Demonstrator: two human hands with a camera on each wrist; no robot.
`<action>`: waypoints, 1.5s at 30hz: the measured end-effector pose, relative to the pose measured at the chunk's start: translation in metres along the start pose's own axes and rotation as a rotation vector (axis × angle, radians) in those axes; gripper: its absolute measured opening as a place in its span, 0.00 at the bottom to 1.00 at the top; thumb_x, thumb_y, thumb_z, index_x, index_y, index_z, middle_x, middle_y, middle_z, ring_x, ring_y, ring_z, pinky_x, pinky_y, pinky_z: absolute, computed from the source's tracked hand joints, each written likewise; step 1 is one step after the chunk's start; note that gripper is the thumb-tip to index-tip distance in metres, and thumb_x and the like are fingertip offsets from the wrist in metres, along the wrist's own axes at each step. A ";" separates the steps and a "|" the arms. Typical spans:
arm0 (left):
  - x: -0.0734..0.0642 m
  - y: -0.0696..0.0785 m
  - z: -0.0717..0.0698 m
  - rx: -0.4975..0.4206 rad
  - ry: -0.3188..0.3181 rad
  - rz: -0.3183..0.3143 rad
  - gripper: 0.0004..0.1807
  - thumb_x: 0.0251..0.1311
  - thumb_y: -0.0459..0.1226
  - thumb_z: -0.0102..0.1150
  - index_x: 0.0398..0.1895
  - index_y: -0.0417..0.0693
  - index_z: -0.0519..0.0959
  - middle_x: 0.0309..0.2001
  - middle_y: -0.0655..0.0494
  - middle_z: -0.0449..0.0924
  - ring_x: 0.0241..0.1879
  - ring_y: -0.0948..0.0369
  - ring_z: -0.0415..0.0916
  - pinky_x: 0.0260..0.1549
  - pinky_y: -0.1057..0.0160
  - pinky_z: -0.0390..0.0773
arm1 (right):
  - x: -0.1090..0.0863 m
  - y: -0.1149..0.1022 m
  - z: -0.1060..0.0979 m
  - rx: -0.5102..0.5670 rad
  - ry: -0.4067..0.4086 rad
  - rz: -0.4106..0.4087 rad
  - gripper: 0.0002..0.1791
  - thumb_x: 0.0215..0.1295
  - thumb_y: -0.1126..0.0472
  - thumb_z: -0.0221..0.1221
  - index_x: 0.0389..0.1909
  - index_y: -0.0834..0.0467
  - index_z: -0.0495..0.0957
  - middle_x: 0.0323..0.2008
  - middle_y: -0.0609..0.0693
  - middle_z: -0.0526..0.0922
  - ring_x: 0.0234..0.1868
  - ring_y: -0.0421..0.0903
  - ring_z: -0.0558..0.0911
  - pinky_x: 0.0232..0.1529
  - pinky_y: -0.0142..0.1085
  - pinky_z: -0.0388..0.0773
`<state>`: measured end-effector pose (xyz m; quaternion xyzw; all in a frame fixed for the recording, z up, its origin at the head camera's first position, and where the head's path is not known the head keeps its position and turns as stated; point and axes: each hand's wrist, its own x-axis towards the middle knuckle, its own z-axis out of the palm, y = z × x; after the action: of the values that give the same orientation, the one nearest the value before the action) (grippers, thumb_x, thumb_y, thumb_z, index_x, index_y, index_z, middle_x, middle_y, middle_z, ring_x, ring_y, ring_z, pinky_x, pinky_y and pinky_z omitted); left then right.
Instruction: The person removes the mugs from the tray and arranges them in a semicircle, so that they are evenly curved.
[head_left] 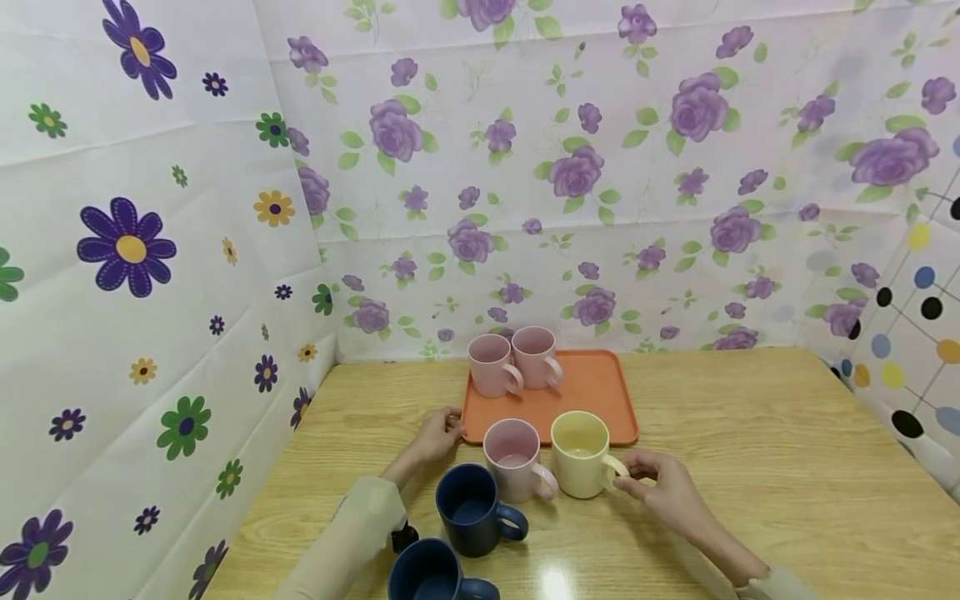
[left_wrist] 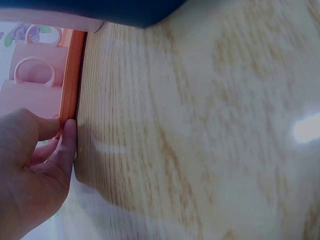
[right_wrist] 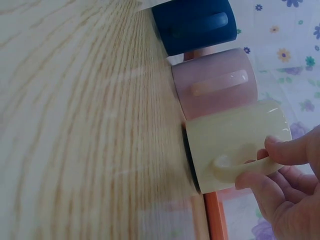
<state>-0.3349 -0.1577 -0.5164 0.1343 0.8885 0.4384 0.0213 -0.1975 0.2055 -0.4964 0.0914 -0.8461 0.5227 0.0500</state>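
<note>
My right hand [head_left: 667,487] pinches the handle of a pale yellow mug [head_left: 581,458] between thumb and fingers. The mug is upright at the tray's front edge; a dark strip shows under its base in the right wrist view, and I cannot tell whether it touches the table. At the left front corner of the orange tray [head_left: 555,407], my left hand [head_left: 437,435] grips the rim with thumb and fingers, as the left wrist view [left_wrist: 42,160] shows. Two pink mugs, one at the left [head_left: 491,367] and one beside it [head_left: 535,358], stand on the tray.
A third pink mug [head_left: 512,462] stands just left of the yellow one. Nearer me are two dark blue mugs, one behind [head_left: 471,512] and one cut off by the frame's bottom [head_left: 426,575]. Flowered cloth [head_left: 480,167] hangs behind the wooden table [head_left: 750,417].
</note>
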 end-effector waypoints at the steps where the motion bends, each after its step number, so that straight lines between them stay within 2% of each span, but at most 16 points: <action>1: 0.000 0.000 0.000 -0.002 -0.001 -0.001 0.19 0.62 0.26 0.56 0.55 0.24 0.71 0.36 0.40 0.81 0.34 0.55 0.78 0.32 0.67 0.78 | 0.000 0.000 0.000 0.001 -0.004 0.005 0.11 0.55 0.62 0.69 0.38 0.59 0.82 0.33 0.50 0.85 0.33 0.36 0.81 0.28 0.29 0.76; 8: 0.002 -0.001 -0.001 0.029 -0.004 0.009 0.19 0.63 0.27 0.56 0.56 0.25 0.71 0.37 0.41 0.81 0.35 0.56 0.78 0.33 0.67 0.78 | 0.000 0.001 -0.001 -0.014 -0.051 -0.003 0.08 0.56 0.63 0.68 0.36 0.59 0.82 0.32 0.48 0.85 0.33 0.35 0.80 0.32 0.29 0.77; 14: 0.003 -0.002 0.000 -0.010 -0.006 -0.018 0.19 0.63 0.26 0.55 0.56 0.25 0.71 0.38 0.41 0.81 0.36 0.57 0.78 0.33 0.66 0.80 | -0.001 0.003 -0.002 -0.022 -0.083 -0.045 0.09 0.57 0.62 0.67 0.37 0.60 0.81 0.32 0.48 0.84 0.34 0.35 0.80 0.36 0.29 0.77; 20: 0.002 -0.004 0.001 -0.009 -0.004 -0.026 0.19 0.64 0.26 0.55 0.57 0.26 0.71 0.38 0.41 0.81 0.35 0.57 0.78 0.33 0.67 0.80 | 0.001 0.007 -0.001 -0.035 -0.093 -0.028 0.08 0.57 0.61 0.68 0.36 0.58 0.82 0.32 0.46 0.84 0.34 0.34 0.80 0.38 0.29 0.78; 29: 0.001 -0.002 0.000 -0.030 -0.023 -0.041 0.19 0.64 0.26 0.53 0.58 0.25 0.69 0.38 0.41 0.81 0.36 0.56 0.78 0.33 0.65 0.80 | 0.007 0.001 -0.014 0.016 -0.304 -0.034 0.14 0.62 0.59 0.64 0.45 0.63 0.79 0.38 0.54 0.84 0.39 0.35 0.81 0.40 0.30 0.77; 34: 0.002 -0.002 -0.001 -0.021 -0.030 -0.047 0.20 0.65 0.27 0.53 0.59 0.26 0.69 0.39 0.42 0.81 0.35 0.58 0.78 0.33 0.65 0.80 | 0.010 0.003 -0.017 0.001 -0.342 -0.085 0.16 0.62 0.59 0.64 0.47 0.63 0.78 0.41 0.55 0.84 0.41 0.34 0.80 0.44 0.30 0.77; 37: 0.001 -0.001 -0.001 -0.033 -0.030 -0.048 0.20 0.65 0.27 0.53 0.59 0.26 0.69 0.39 0.41 0.81 0.36 0.58 0.78 0.34 0.65 0.81 | 0.011 0.005 -0.019 0.026 -0.372 -0.083 0.16 0.62 0.59 0.64 0.48 0.63 0.77 0.42 0.57 0.83 0.42 0.35 0.80 0.43 0.30 0.79; 42: 0.001 0.000 -0.002 -0.032 -0.038 -0.040 0.20 0.65 0.27 0.53 0.59 0.26 0.69 0.40 0.40 0.81 0.37 0.56 0.78 0.33 0.65 0.80 | 0.015 0.006 -0.026 0.061 -0.476 -0.069 0.21 0.63 0.59 0.63 0.54 0.65 0.73 0.47 0.62 0.79 0.48 0.45 0.80 0.46 0.30 0.80; 45: 0.003 -0.004 -0.003 -0.051 -0.059 -0.018 0.21 0.66 0.29 0.54 0.59 0.26 0.69 0.39 0.40 0.81 0.37 0.55 0.79 0.33 0.64 0.81 | 0.017 0.004 -0.032 0.041 -0.522 -0.082 0.22 0.64 0.58 0.62 0.56 0.63 0.72 0.50 0.61 0.78 0.50 0.46 0.79 0.47 0.32 0.80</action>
<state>-0.3387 -0.1614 -0.5172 0.1387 0.8771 0.4566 0.0546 -0.2156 0.2338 -0.4828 0.2582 -0.8151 0.4963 -0.1507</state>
